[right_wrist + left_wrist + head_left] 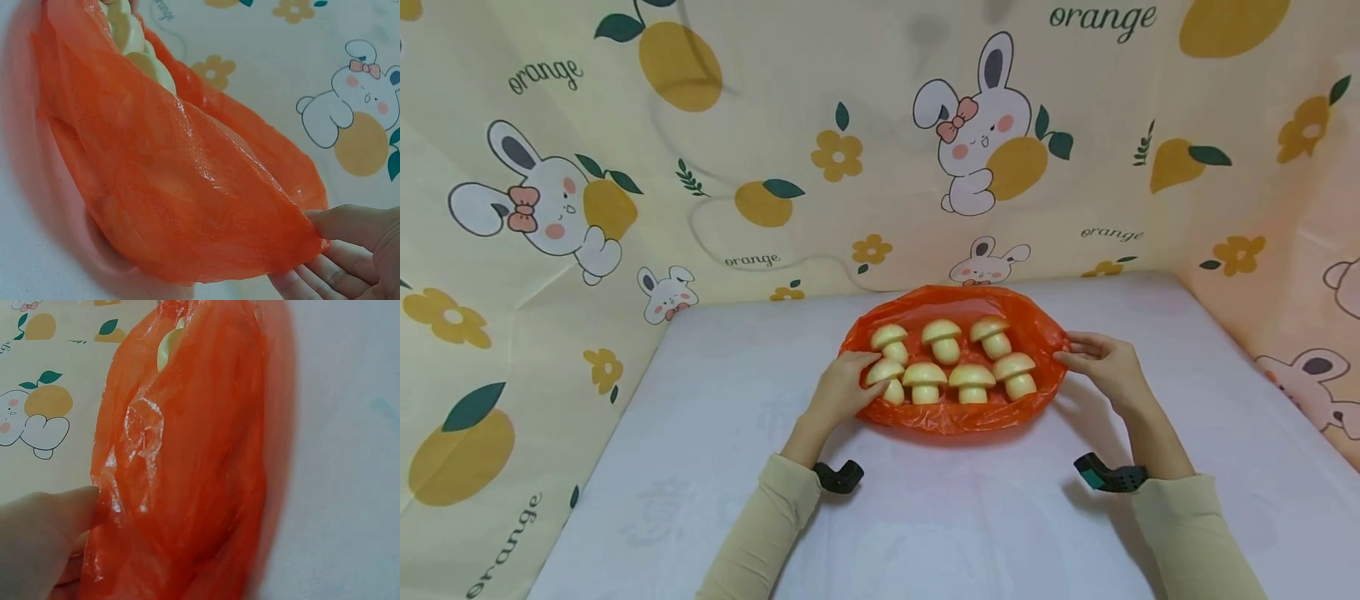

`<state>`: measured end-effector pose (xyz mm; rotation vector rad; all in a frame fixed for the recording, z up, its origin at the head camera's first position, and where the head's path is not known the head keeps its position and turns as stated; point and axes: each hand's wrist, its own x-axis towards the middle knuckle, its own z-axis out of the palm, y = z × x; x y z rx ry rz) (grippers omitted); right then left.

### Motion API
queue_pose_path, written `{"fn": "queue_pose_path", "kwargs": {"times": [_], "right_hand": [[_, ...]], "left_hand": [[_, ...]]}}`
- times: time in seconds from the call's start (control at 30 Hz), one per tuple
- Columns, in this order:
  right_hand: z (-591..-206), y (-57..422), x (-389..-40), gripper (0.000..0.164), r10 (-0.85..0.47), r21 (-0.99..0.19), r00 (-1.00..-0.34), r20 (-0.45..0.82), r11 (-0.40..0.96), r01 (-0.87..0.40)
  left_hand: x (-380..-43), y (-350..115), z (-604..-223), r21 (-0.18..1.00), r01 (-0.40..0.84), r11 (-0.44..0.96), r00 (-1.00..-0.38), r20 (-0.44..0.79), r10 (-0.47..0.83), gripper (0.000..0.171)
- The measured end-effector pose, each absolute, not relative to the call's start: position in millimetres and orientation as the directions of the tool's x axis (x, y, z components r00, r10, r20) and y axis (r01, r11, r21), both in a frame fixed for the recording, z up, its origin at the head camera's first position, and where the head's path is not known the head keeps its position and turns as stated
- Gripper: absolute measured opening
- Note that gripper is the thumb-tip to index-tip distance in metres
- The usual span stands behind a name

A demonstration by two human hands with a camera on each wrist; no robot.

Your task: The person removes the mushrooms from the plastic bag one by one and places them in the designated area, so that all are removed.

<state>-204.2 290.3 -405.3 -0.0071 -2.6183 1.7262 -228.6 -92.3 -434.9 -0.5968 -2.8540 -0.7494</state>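
A red plastic bag lies with its mouth spread wide on the white table. Inside it, several pale yellow toy mushrooms stand in two rows, caps toward the far side. My left hand grips the bag's left rim, its fingertips overlapping the nearest left mushroom in the head view. On the opposite side, my right hand pinches the right rim between thumb and fingers. The right wrist view shows that thumb on top of the plastic and the other fingers under it.
The white table reaches back to a cream cloth backdrop printed with rabbits and oranges, which also hangs along both sides. Dark bands sit on both wrists, over beige sleeves.
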Motion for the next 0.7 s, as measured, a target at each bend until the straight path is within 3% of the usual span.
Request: {"fn": "queue_pose_path", "kwargs": {"times": [0.7], "right_hand": [[-409,292,-205,0.061,0.043,-0.898,-0.998,-0.046,0.435,0.06]], "left_hand": [[-223,-103,-415,0.586,0.482,0.651,-0.872,0.393,0.292,0.045]]}}
